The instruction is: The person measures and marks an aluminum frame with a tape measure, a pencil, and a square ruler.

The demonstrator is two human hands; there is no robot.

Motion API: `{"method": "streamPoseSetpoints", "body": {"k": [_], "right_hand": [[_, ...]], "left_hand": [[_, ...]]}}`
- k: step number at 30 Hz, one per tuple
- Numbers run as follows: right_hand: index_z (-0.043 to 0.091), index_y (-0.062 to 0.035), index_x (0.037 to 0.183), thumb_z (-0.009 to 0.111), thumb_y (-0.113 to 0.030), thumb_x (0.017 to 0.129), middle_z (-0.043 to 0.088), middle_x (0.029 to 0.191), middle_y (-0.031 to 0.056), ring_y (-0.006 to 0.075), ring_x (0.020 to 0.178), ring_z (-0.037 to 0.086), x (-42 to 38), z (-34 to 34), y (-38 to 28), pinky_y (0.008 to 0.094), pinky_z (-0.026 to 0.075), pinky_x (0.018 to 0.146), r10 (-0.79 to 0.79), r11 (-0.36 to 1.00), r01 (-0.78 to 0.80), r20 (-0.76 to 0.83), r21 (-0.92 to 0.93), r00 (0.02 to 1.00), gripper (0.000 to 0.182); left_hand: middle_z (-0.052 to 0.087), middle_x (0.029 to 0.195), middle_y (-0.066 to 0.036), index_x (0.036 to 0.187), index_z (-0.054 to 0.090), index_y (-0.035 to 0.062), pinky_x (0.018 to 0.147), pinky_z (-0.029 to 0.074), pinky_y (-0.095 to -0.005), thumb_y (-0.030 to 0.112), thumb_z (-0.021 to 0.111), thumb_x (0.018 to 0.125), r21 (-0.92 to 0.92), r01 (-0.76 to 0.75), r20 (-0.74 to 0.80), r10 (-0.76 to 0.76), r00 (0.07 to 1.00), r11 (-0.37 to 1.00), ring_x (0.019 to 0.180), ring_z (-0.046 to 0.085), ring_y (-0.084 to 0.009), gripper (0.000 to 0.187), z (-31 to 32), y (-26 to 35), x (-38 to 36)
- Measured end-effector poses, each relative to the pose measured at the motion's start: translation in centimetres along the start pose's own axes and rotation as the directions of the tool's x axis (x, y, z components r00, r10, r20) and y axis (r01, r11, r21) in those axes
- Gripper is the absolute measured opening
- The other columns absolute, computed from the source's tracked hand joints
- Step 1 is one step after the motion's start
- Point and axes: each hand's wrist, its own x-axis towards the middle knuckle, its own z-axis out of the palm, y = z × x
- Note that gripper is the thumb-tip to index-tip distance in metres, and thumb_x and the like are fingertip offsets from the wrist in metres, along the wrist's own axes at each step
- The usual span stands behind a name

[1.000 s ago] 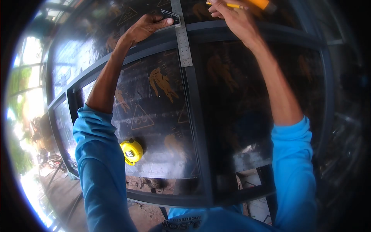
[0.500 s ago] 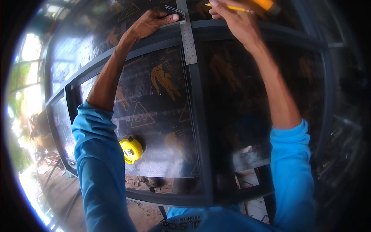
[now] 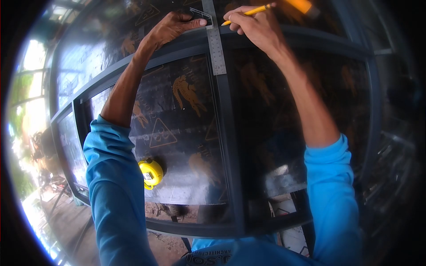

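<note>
My left hand [image 3: 174,28] grips the head of a combination square [image 3: 217,54], its thumb pressed along the head at the cross rail. The square's steel ruled blade lies lengthwise over the middle bar of a dark grey metal frame [image 3: 231,133]. In my right hand [image 3: 257,27] a yellow pencil [image 3: 255,10] is pinched, its tip pointing left, close to the right edge of the blade near the square's head.
Dark panels [image 3: 177,128] printed with crocodile figures lie beneath the frame. A yellow tape measure [image 3: 151,173] rests on the panel beside my left forearm. Something orange [image 3: 300,5] is at the top right. Bright daylight and cluttered ground show at the left.
My right hand has shifted slightly down, and the pencil has tilted so its tip points down-left, closer to the blade. My left hand stays on the square.
</note>
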Motion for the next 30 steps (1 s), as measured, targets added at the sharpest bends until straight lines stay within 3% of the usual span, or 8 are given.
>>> {"method": "streamPoseSetpoints", "body": {"k": [2, 9, 11, 17, 20, 23, 26, 30], "right_hand": [[0.068, -0.0038, 0.082, 0.058, -0.023, 0.083, 0.066, 0.066, 0.0053, 0.0173, 0.056, 0.061, 0.7, 1.2, 2.7, 0.0299, 0.05, 0.06, -0.191, 0.982, 0.189, -0.082, -0.029, 0.978, 0.022], [0.068, -0.0044, 0.078, 0.057, -0.022, 0.081, 0.066, 0.065, 0.0044, 0.0176, 0.059, 0.065, 0.6, 2.1, 3.0, 0.0295, 0.052, 0.061, -0.251, 0.967, 0.253, -0.144, -0.004, 0.957, 0.021], [0.067, -0.0051, 0.075, 0.056, -0.02, 0.082, 0.063, 0.06, 0.0053, 0.0186, 0.052, 0.062, 0.6, 2.2, 3.1, 0.0303, 0.05, 0.056, -0.279, 0.959, 0.282, -0.156, -0.006, 0.948, 0.02], [0.069, -0.0006, 0.091, 0.056, -0.017, 0.084, 0.064, 0.069, 0.0046, 0.009, 0.061, 0.059, -0.4, 1.8, 2.1, 0.0222, 0.045, 0.055, -0.236, 0.963, 0.228, -0.045, -0.146, 0.971, 0.022], [0.063, -0.0027, 0.07, 0.054, -0.016, 0.081, 0.058, 0.055, 0.0092, 0.0193, 0.05, 0.058, -0.8, 2.2, 2.0, 0.0311, 0.047, 0.053, -0.332, 0.943, 0.325, -0.151, -0.073, 0.931, 0.019], [0.063, -0.0012, 0.071, 0.054, -0.016, 0.08, 0.058, 0.056, 0.0102, 0.0193, 0.053, 0.059, -1.3, 1.2, 1.5, 0.0307, 0.046, 0.053, -0.15, 0.989, 0.15, -0.01, -0.013, 0.989, 0.02], [0.063, -0.0009, 0.071, 0.053, -0.016, 0.08, 0.057, 0.055, 0.0095, 0.0193, 0.052, 0.058, -0.7, 2.2, 2.1, 0.0306, 0.045, 0.053, -0.308, 0.947, 0.32, -0.206, 0.024, 0.929, 0.021], [0.063, -0.0011, 0.072, 0.053, -0.017, 0.081, 0.056, 0.055, 0.0084, 0.0195, 0.05, 0.057, 0.0, 2.7, 2.3, 0.0298, 0.044, 0.052, -0.254, 0.966, 0.24, -0.177, -0.1, 0.951, 0.021]], "left_hand": [[0.066, 0.069, -0.01, 0.089, 0.072, 0.0033, 0.065, 0.052, -0.033, 0.06, 0.066, 0.073, 0.022, -0.003, 0.003, 0.003, 1.0, 1.0, 0.064, 0.064, -0.0189, 0.059, 0.0, -0.3, 0.2], [0.067, 0.069, -0.01, 0.089, 0.072, 0.0042, 0.063, 0.052, -0.0329, 0.058, 0.068, 0.073, -0.013, -0.003, 0.013, 0.003, 1.0, 1.0, 0.064, 0.065, -0.0187, 0.056, 0.1, -0.4, 0.2], [0.05, 0.054, 0.002, 0.076, 0.07, 0.0045, 0.052, 0.04, -0.029, 0.049, 0.066, 0.08, -0.011, -0.021, -0.054, 0.021, 0.998, 1.0, 0.051, 0.046, -0.0081, 0.045, 0.4, -0.3, 0.1], [0.049, 0.054, 0.002, 0.078, 0.072, 0.0053, 0.053, 0.038, -0.0296, 0.05, 0.066, 0.079, 0.057, -0.042, -0.052, 0.045, 0.998, 0.998, 0.051, 0.042, -0.0074, 0.046, 0.2, -0.3, 0.1], [0.066, 0.065, -0.009, 0.084, 0.073, 0.0038, 0.06, 0.051, -0.0303, 0.054, 0.068, 0.075, 0.048, -0.069, -0.033, 0.071, 0.997, 0.996, 0.06, 0.064, -0.0167, 0.052, 0.1, -1.0, 0.5], [0.066, 0.065, -0.008, 0.083, 0.073, 0.0038, 0.06, 0.051, -0.0303, 0.054, 0.068, 0.075, 0.037, -0.033, -0.028, 0.034, 0.999, 0.999, 0.059, 0.064, -0.0166, 0.051, 0.0, -0.2, 0.2], [0.066, 0.065, -0.008, 0.083, 0.073, 0.0038, 0.059, 0.05, -0.0307, 0.053, 0.068, 0.075, 0.021, -0.041, -0.03, 0.042, 0.999, 0.999, 0.059, 0.064, -0.0169, 0.05, 0.0, -0.2, 0.1], [0.066, 0.065, -0.008, 0.084, 0.073, 0.0037, 0.06, 0.051, -0.0305, 0.054, 0.068, 0.075, 0.022, -0.063, -0.042, 0.064, 0.997, 0.998, 0.06, 0.064, -0.017, 0.051, 0.2, -0.7, 0.3]]}}
